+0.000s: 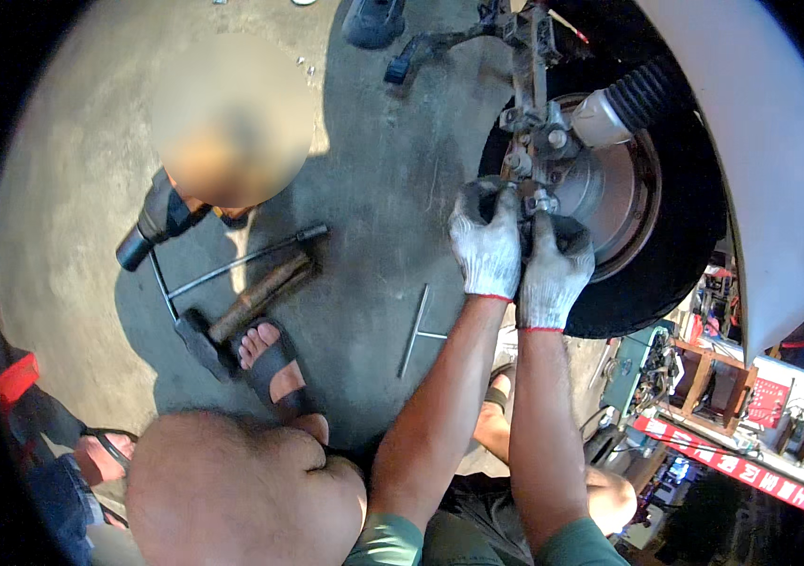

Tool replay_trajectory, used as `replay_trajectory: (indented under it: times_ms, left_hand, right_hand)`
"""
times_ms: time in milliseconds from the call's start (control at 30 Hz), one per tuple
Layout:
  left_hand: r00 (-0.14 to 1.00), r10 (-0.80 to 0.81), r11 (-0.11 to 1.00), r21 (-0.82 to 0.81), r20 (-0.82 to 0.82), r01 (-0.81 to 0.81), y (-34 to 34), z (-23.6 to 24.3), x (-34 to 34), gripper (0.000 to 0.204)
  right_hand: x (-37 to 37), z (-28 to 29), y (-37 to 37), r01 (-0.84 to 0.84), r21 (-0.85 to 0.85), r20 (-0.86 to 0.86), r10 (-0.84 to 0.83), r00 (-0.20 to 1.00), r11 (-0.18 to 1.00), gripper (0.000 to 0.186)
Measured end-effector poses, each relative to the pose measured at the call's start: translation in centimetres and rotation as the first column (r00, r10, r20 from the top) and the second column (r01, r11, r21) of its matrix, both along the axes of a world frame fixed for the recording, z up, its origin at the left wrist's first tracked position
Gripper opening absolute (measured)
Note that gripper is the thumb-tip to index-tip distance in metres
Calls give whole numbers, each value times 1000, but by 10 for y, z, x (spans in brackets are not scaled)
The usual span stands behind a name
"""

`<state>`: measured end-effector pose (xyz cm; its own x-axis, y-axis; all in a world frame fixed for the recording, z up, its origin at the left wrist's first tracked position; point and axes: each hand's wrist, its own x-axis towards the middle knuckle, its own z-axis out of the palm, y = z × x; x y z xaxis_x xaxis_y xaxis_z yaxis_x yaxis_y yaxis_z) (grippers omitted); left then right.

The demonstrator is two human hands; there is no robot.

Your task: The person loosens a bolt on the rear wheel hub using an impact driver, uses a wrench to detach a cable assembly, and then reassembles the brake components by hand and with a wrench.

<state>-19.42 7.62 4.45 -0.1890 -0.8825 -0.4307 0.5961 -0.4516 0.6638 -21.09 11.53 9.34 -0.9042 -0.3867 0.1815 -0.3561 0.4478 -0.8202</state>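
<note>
While the metal fitting (541,201) at upper right is still attached by the wheel (689,217), the left hand (489,243) and right hand (555,274) curl their fingers at it; whether they grip, I cannot tell.

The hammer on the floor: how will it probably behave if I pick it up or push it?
The hammer would likely feel head-heavy, since its dark head is a thick block. Its thick, wood-coloured handle should stay stiff. Pushed, it would probably swivel rather than roll, as the head juts out sideways.
</note>
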Motion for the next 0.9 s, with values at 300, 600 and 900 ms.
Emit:
replay_trajectory:
  times_ms: [300,600,900]
  left_hand:
    - [985,6,994,108,170,-24,39,-41,1,11]
    - [960,-77,995,-36,268,90,55,-51,1,14]
    - [969,-91,993,-47,231,105,50,-44,2,19]
  right_hand:
    - [0,-1,1,-15,-38,-11,15,1000,999,15]
    - [-4,-3,1,-5,-14,-46,4,999,1000,17]
    - [-5,-4,4,11,22,-33,-11,999,1000,14]
